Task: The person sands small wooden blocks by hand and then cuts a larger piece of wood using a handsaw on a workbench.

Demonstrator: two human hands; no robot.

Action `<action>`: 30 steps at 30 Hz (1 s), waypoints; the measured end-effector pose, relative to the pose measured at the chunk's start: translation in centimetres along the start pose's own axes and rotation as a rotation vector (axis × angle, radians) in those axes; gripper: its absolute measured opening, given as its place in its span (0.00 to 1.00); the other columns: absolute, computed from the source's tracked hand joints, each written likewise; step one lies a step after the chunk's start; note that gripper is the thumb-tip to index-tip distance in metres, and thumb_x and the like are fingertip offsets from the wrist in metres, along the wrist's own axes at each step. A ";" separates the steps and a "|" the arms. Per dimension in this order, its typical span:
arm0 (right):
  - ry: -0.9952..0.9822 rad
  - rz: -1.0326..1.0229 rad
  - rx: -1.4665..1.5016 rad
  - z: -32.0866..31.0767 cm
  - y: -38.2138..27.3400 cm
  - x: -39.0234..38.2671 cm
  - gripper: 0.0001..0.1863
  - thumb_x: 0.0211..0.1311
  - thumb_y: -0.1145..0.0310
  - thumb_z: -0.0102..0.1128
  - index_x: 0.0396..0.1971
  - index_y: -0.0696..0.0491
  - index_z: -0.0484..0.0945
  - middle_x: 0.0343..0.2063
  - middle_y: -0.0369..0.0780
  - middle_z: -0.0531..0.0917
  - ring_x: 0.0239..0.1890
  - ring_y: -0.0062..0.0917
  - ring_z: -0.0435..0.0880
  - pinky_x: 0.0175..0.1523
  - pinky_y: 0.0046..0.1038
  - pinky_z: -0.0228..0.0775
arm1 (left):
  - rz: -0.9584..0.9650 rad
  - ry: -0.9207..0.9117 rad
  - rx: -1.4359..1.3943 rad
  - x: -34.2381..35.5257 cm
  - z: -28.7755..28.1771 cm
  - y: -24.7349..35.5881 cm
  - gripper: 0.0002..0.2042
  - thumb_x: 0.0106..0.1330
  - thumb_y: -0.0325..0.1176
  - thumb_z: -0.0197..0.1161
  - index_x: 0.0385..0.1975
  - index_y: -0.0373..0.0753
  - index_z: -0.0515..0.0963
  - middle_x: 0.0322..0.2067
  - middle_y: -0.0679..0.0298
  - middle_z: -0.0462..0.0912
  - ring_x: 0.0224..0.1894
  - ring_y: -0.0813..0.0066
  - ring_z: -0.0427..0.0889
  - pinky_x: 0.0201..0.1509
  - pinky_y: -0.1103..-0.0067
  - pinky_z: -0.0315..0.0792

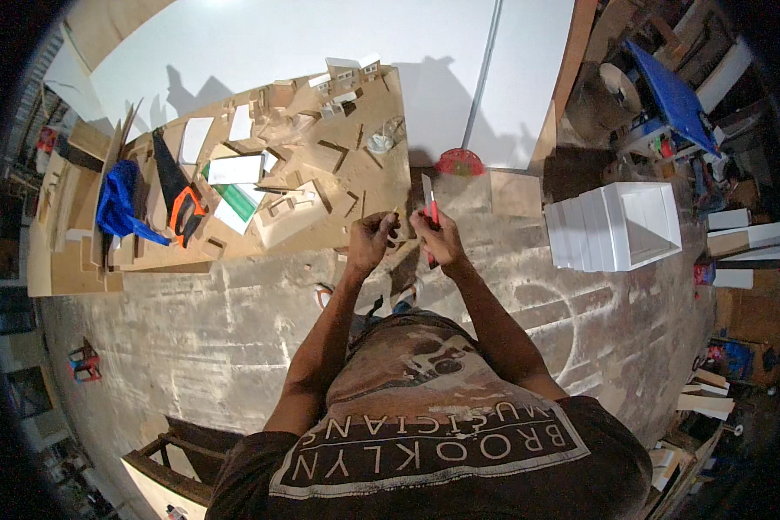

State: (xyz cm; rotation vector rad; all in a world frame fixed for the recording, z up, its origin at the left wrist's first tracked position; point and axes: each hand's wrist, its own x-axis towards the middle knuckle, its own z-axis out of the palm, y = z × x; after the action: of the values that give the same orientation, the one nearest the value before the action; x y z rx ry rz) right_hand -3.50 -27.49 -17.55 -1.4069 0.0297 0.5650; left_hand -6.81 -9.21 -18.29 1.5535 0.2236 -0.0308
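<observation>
My right hand [440, 239] is closed around a red utility knife [433, 211], whose blade points up and away from me. Close beside it, my left hand [371, 240] pinches a small thin piece with a yellowish tip [396, 211]; its kind is too small to make out. Both hands are held just off the near right corner of a wooden worktable [390, 186]. On that table lie small cut wood pieces [325, 157] and a few small white-and-wood model parts [345, 78]. A clear crumpled plastic item [380, 142] rests near the right edge.
Further left lie a handsaw [178, 186] with an orange-and-black handle, a blue cloth [123, 201] and a green-and-white sheet [234, 201]. A red basket [459, 162] stands ahead on the floor. White box-like units [611, 227] are at right, a blue panel [674, 97] beyond.
</observation>
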 end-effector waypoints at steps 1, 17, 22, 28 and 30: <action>0.022 -0.193 -0.120 0.6 -0.3 0.3 0.11 0.70 0.60 0.59 0.38 0.53 0.73 0.22 0.30 0.71 0.21 0.14 0.68 0.25 0.20 0.60 | -0.012 -0.012 0.004 -0.1 0.1 0.1 0.20 0.73 0.43 0.59 0.40 0.26 0.81 0.30 0.60 0.84 0.29 0.77 0.80 0.31 0.79 0.77; -0.148 0.049 -0.038 0.2 0.6 2.0 0.17 0.70 0.51 0.58 0.36 0.51 0.73 0.24 0.31 0.72 0.20 0.15 0.69 0.23 0.23 0.61 | 0.024 0.204 0.002 1.9 -1.5 -4.7 0.15 0.58 0.22 0.68 0.47 0.29 0.81 0.35 0.60 0.85 0.37 0.73 0.82 0.45 0.77 0.77; -0.084 0.152 -0.054 -3.8 8.4 4.1 0.20 0.70 0.50 0.57 0.41 0.54 0.73 0.30 0.37 0.78 0.25 0.23 0.76 0.32 0.29 0.70 | 0.091 0.211 0.145 4.2 0.3 -6.1 0.11 0.52 0.20 0.62 0.37 0.30 0.83 0.35 0.54 0.86 0.39 0.68 0.84 0.47 0.75 0.76; -0.048 -0.486 -0.757 -2.7 11.3 3.8 0.18 0.73 0.61 0.51 0.53 0.60 0.73 0.44 0.49 0.79 0.40 0.38 0.82 0.44 0.33 0.75 | 0.332 0.340 0.623 4.7 -1.9 -8.8 0.09 0.53 0.22 0.59 0.34 0.31 0.82 0.33 0.44 0.84 0.38 0.47 0.83 0.45 0.67 0.76; 0.018 -0.709 -0.994 -3.2 12.1 3.9 0.20 0.74 0.63 0.47 0.55 0.64 0.71 0.48 0.58 0.79 0.47 0.46 0.82 0.50 0.37 0.76 | 0.368 0.281 0.592 4.9 -0.8 -7.8 0.10 0.53 0.22 0.59 0.34 0.31 0.83 0.33 0.45 0.84 0.38 0.46 0.82 0.45 0.65 0.76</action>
State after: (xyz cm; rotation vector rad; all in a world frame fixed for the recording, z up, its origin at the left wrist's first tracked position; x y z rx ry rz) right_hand -3.85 -28.43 -30.57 -2.2146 -0.8024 -0.0785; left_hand -3.36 -8.04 -26.83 2.1693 0.1509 0.4488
